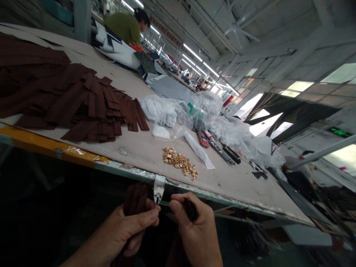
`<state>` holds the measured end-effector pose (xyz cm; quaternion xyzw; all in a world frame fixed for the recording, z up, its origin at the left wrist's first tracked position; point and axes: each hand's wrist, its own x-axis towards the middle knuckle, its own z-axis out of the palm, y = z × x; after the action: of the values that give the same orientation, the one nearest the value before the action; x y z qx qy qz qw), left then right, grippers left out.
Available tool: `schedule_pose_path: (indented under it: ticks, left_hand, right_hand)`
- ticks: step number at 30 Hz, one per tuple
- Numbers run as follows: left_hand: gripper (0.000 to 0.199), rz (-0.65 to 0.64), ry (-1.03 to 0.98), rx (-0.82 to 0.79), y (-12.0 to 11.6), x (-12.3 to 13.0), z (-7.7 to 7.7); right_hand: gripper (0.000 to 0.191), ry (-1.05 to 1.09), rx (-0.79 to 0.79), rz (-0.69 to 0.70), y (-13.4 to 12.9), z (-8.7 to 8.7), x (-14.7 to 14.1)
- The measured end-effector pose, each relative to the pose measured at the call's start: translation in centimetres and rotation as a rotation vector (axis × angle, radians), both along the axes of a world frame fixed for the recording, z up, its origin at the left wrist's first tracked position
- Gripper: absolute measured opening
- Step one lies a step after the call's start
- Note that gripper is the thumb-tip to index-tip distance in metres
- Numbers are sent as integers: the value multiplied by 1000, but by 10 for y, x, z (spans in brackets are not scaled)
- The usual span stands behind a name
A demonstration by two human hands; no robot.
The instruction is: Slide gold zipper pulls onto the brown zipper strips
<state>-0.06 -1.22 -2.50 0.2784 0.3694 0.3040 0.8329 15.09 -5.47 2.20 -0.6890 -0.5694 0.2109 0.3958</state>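
Observation:
My left hand [136, 222] is closed around dark brown strips [135, 198] that look like zipper tape, thumb and forefinger pinched at the end. Close by on the right, my right hand [194, 226] has its fingers curled round another dark brown strip [190, 209], whose lower part hangs in shadow. Between the hands, a small fixture wrapped in white tape [158, 188] projects from the table edge, with a metal tip near my left fingertips. Small gold metal pieces, apparently zipper sliders [179, 161], lie heaped on the table just beyond.
A large pile of brown strips [83, 100] covers the table's left side. Behind the gold pieces are a white strip [198, 150], cutter-like tools [222, 150] and clear plastic bags [167, 111]. A person in a green top [124, 27] bends over the far end.

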Motion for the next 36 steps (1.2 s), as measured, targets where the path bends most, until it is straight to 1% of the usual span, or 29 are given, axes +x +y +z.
schedule_pose_path:
  ticks: [2,4,9,11,13,15,16,18,20,24,27,29,33,36]
  left_hand:
    - [35,27,-23,-16,-2,0,0]
    - [33,46,-34,-14,-3,0,-2]
    - [34,37,3,61,-3,0,-7]
    - [35,37,6,89,-3,0,-5]
    - [34,46,-16,85,-4,-1,-3]
    - [32,50,-47,41,-4,-1,-2]
    - [31,48,-71,7,-5,-1,-2]
    - [29,36,-129,-66,-5,-1,-5]
    - [27,25,-172,-120,-4,-1,-7]
    - [27,45,-165,-114,-1,1,-6]
    - [24,81,-127,-72,0,1,-2]
    - [23,91,-87,-33,0,0,-1]
    - [21,5,-22,45,0,-4,-1]
    - [16,-66,-15,81,-1,-8,1]
  right_hand:
    - [21,63,23,78,-6,-5,-9]
    - [21,107,56,112,-9,-10,-16]
    - [22,340,-7,69,-7,-17,-24]
    - [21,387,21,62,-5,-20,-26]
    - [15,333,113,66,-4,-23,-27]
    - [6,170,263,105,-4,-27,-27]
    - [7,75,336,140,-4,-29,-26]
    - [21,-68,430,211,-3,-32,-24]
    - [33,-126,453,247,-3,-35,-21]
    - [38,-181,479,217,0,-39,-20]
    - [37,-212,474,207,2,-38,-23]
    - [30,-195,443,175,4,-35,-27]
    - [13,-28,280,78,10,-25,-33]
    - [10,123,194,28,12,-17,-33]
